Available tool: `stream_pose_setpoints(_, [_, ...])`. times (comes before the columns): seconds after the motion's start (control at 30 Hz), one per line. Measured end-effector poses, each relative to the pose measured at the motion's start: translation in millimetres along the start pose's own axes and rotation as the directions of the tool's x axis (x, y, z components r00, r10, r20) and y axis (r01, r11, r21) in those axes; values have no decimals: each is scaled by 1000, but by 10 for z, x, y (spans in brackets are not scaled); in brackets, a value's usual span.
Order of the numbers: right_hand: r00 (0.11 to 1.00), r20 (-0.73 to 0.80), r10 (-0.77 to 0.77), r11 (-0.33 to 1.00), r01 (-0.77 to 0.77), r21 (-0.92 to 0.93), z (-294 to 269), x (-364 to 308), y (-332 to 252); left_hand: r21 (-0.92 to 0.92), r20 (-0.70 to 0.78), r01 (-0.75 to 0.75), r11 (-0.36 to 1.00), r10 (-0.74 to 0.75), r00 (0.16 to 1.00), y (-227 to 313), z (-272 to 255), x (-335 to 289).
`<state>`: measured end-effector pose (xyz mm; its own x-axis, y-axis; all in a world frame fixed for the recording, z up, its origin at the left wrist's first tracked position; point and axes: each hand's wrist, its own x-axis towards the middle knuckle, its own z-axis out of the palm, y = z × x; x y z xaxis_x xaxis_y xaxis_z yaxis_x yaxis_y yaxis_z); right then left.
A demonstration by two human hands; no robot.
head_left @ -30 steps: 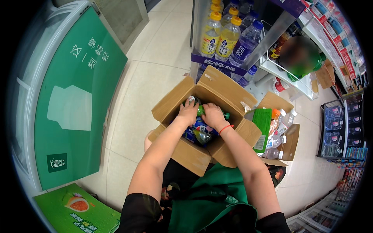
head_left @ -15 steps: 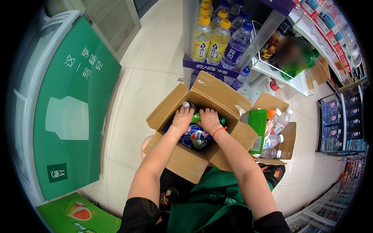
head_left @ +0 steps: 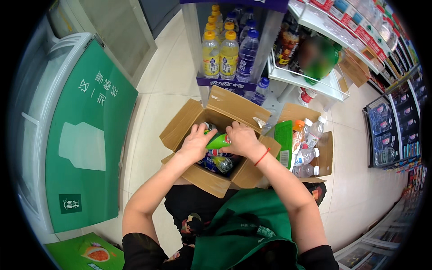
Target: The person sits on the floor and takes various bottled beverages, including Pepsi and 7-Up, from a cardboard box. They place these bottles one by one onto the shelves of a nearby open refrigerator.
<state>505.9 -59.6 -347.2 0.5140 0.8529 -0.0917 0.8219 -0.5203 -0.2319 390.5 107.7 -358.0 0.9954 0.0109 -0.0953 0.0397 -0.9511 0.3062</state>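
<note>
A green-labelled drink bottle [head_left: 219, 141] is lifted, tilted, at the mouth of an open cardboard box [head_left: 216, 184] in front of me. My right hand [head_left: 243, 138], with a red cord on its wrist, grips the bottle's right end. My left hand [head_left: 194, 143] is curled round its left end; the left fingertips are partly hidden. Beneath my hands, blue-wrapped drinks [head_left: 208, 163] and a clear bottle [head_left: 222, 164] lie inside the box. Its flaps are folded outward.
A second open box [head_left: 326, 155] on the right holds several bottles and a green carton [head_left: 283, 135]. Ahead stands a purple-edged rack [head_left: 225, 84] of yellow-capped bottles [head_left: 211, 54]. A white shelf [head_left: 310, 76] is at right, a green-fronted freezer [head_left: 92, 130] at left.
The green bottle has risen from inside the box between my hands. My fingers have closed round its ends. The whole view has shifted, so the boxes and rack appear further left.
</note>
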Motion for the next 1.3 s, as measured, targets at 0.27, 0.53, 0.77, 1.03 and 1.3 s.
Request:
stream_pose_setpoints(0.27, [985, -170, -18, 926, 81, 369, -1333, -974, 410, -109, -243, -179, 978, 149, 959, 740, -639, 44])
stream_pose_setpoints(0.53, [959, -161, 235, -122, 194, 973, -1323, -1691, 1439, -513, -309, -353, 783, 215, 926, 1548, -426, 772])
stream_pose_setpoints(0.77, [728, -483, 488, 619, 102, 779, -1016, -1277, 2020, -500, -447, -475, 724, 254, 858, 2143, -206, 1536])
stream_pose_setpoints(1.03, [535, -587, 608, 739, -112, 664, -987, -531, 2912, -481, -491, -491, 727, 241, 837, 2307, 36, 2111])
stream_pose_setpoints(1.3, [458, -742, 490, 871, -286, 399, -967, -178, 3318, -655, -392, -413, 633, 182, 902, 2296, 34, 2622])
